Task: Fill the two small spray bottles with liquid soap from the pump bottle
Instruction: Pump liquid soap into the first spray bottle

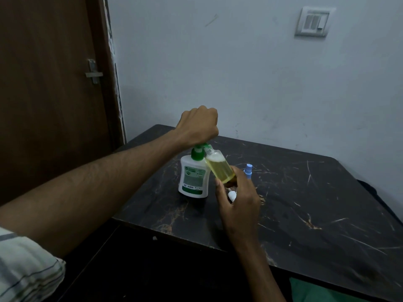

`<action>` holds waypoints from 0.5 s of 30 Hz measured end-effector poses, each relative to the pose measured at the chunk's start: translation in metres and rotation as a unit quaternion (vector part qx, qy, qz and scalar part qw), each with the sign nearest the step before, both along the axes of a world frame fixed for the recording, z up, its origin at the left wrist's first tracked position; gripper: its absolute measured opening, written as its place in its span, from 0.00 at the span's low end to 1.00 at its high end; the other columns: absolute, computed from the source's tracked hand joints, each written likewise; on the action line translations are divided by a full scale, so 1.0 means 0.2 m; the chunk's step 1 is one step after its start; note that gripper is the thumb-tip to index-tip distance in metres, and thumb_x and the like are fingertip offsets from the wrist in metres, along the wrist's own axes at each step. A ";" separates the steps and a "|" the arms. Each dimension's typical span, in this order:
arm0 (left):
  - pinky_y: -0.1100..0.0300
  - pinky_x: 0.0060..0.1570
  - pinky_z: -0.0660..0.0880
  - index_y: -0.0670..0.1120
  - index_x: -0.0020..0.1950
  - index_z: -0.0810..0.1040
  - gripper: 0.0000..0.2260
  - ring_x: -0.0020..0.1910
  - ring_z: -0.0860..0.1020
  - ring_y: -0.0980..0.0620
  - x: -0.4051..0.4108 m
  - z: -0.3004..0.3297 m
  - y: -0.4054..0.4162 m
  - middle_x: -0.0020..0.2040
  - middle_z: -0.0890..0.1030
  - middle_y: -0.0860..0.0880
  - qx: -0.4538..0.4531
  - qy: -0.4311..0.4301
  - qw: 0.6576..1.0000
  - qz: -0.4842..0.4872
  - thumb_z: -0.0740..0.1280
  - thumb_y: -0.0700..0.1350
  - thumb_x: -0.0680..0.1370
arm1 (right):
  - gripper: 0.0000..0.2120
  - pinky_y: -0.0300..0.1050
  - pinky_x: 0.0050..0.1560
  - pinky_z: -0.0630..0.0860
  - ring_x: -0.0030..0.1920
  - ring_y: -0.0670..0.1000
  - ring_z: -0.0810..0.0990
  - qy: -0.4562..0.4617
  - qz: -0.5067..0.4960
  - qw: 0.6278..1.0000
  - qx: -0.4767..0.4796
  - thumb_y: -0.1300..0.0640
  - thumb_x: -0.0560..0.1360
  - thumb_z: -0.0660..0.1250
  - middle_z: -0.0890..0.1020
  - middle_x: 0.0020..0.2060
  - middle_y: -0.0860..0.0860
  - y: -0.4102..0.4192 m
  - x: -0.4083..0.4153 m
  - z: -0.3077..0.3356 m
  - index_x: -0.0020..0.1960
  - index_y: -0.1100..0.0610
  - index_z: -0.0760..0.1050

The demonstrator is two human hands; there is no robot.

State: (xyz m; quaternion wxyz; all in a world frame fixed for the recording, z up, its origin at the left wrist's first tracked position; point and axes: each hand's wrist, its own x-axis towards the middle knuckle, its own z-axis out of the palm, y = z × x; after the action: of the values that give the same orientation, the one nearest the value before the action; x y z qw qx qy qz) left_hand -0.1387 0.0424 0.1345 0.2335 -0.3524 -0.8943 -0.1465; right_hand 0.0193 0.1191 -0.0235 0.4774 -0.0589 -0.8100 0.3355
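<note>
A white pump bottle [193,178] with a green pump head stands on the dark marble-patterned table [305,203]. My left hand [199,126] sits on top of the pump head, fingers curled over it. My right hand [236,201] grips a small clear spray bottle [220,168], tilted, its open neck against the pump's nozzle. Yellow liquid with foam on top fills most of that bottle. A small white cap [232,195] shows inside my right hand. A second small bottle with a blue spray top [248,170] stands just behind my right hand, partly hidden.
The table stands in a corner against a pale wall, with a brown door [50,83] to the left. A wall switch plate [313,21] is high on the right. Green cloth [314,293] shows at the bottom right.
</note>
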 end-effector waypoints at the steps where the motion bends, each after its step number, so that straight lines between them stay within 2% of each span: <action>1: 0.46 0.49 0.79 0.43 0.51 0.79 0.07 0.44 0.80 0.44 0.00 -0.01 0.00 0.47 0.81 0.45 0.000 -0.003 1.000 0.000 0.65 0.39 0.75 | 0.19 0.41 0.47 0.78 0.49 0.46 0.78 -0.001 0.000 1.000 0.000 0.47 0.79 0.68 0.80 0.51 0.47 0.00 0.00 0.00 0.67 0.53 0.75; 3: 0.46 0.49 0.80 0.43 0.51 0.79 0.07 0.44 0.80 0.44 0.00 -0.01 0.00 0.46 0.81 0.45 -0.002 -0.004 1.000 0.001 0.65 0.39 0.76 | 0.20 0.40 0.48 0.78 0.49 0.46 0.78 0.001 0.000 1.000 -0.001 0.47 0.78 0.68 0.81 0.52 0.48 0.00 0.00 0.00 0.67 0.53 0.75; 8: 0.47 0.47 0.79 0.43 0.51 0.79 0.07 0.44 0.80 0.43 0.00 0.03 -0.02 0.47 0.82 0.44 -0.018 0.006 1.000 0.004 0.65 0.39 0.75 | 0.21 0.44 0.50 0.80 0.51 0.46 0.79 0.001 0.001 1.000 0.003 0.48 0.79 0.68 0.80 0.53 0.47 0.00 -0.01 -0.01 0.69 0.53 0.74; 15: 0.46 0.49 0.80 0.43 0.50 0.79 0.06 0.44 0.81 0.43 0.01 -0.01 -0.01 0.46 0.82 0.45 -0.005 -0.015 1.000 0.002 0.64 0.39 0.76 | 0.18 0.46 0.48 0.79 0.49 0.46 0.78 0.006 0.006 1.000 0.004 0.48 0.79 0.69 0.79 0.52 0.45 0.00 0.00 0.00 0.67 0.50 0.74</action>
State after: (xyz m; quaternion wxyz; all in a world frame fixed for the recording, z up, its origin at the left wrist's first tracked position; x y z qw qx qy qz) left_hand -0.1366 0.0408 0.1325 0.2186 -0.3495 -0.8991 -0.1472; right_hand 0.0197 0.1191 -0.0244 0.4804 -0.0505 -0.8089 0.3351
